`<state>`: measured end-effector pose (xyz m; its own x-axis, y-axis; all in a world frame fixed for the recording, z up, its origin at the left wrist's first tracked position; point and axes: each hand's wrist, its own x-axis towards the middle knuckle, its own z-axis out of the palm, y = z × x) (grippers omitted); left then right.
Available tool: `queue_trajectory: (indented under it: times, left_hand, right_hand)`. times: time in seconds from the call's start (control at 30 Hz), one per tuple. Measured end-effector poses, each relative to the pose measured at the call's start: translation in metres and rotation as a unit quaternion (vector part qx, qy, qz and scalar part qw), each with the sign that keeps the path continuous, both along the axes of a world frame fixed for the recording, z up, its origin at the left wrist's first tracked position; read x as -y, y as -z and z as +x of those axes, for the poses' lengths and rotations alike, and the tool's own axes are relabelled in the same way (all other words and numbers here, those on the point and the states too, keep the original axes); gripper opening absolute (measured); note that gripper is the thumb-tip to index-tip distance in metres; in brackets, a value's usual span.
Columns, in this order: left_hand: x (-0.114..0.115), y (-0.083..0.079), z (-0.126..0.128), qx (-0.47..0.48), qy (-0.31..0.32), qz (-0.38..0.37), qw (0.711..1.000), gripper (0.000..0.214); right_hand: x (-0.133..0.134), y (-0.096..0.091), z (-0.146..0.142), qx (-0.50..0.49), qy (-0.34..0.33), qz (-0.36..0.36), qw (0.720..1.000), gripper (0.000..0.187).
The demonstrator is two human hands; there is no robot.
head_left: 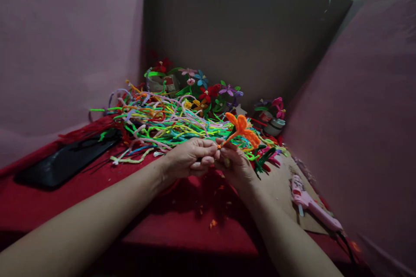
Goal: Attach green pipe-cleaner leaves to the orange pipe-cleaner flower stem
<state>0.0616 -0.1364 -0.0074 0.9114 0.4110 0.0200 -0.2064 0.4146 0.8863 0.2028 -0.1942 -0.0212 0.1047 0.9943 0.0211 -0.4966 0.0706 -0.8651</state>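
Orange flower, red cloth, pink glue gun

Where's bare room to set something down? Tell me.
Red cloth between the black slab and left forearm; cardboard between right forearm and pink glue gun. Crowded: the fuzzy stem heap left of and behind the orange flower.

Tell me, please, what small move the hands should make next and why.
Probably a gentle twist of the orange pipe-cleaner flower, low on its stem, since the left hand and right hand meet there in a pinch, leaving the petals free.
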Motion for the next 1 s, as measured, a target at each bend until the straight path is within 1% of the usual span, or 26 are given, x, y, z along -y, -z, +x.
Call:
queue_trajectory:
  times: [0.07, 0.13, 0.3, 0.43, 0.53, 0.6, 0.67, 0.73, 0.8, 0.87, 0.9, 1.0]
  left_hand:
    - [-0.001, 0.001, -0.001, 0.004, 0.032, -0.02, 0.999, 0.015]
    - [-0.002, 0.0, -0.002, -0.001, 0.044, -0.031, 0.999, 0.014]
    - [0.0, -0.001, -0.003, -0.006, 0.04, -0.028, 0.999, 0.015]
    - [0.001, -0.002, -0.003, -0.009, 0.035, -0.014, 0.999, 0.016]
    - [0.001, -0.004, -0.002, -0.025, 0.019, 0.01, 0.999, 0.018]
    - [0.001, -0.004, 0.0, -0.041, -0.01, 0.046, 0.998, 0.023]
    - [0.002, -0.004, 0.003, -0.068, -0.065, 0.116, 0.989, 0.029]
    - [0.004, -0.002, 0.007, -0.097, -0.143, 0.201, 0.964, 0.03]
    - [0.005, 0.0, 0.011, -0.108, -0.225, 0.264, 0.932, 0.025]
    - [0.007, 0.003, 0.014, -0.088, -0.287, 0.289, 0.909, 0.018]
    - [0.008, 0.004, 0.015, -0.076, -0.306, 0.292, 0.903, 0.016]
    - [0.011, 0.004, 0.018, -0.061, -0.328, 0.277, 0.901, 0.016]
  right_hand:
    - [0.002, -0.003, -0.001, 0.001, -0.018, 0.004, 1.0, 0.019]
    - [0.003, -0.005, -0.002, 0.0, -0.014, 0.005, 1.0, 0.013]
    - [0.001, -0.005, -0.003, 0.001, 0.017, 0.01, 1.0, 0.013]
    - [0.0, -0.001, -0.001, 0.038, 0.027, 0.036, 0.998, 0.008]
    - [-0.001, 0.0, 0.0, 0.055, 0.035, 0.044, 0.997, 0.005]
    - [-0.002, 0.001, 0.0, 0.053, 0.046, 0.047, 0.996, 0.005]
    - [-0.003, 0.001, -0.001, 0.047, 0.064, 0.051, 0.995, 0.005]
    - [-0.004, 0.002, -0.003, 0.033, 0.093, 0.057, 0.993, 0.007]
    - [-0.004, 0.003, -0.006, 0.018, 0.119, 0.066, 0.991, 0.009]
    - [-0.004, 0.004, -0.008, 0.015, 0.137, 0.081, 0.987, 0.01]
    - [-0.004, 0.005, -0.009, 0.02, 0.14, 0.092, 0.986, 0.009]
    - [-0.004, 0.005, -0.01, 0.036, 0.151, 0.112, 0.982, 0.007]
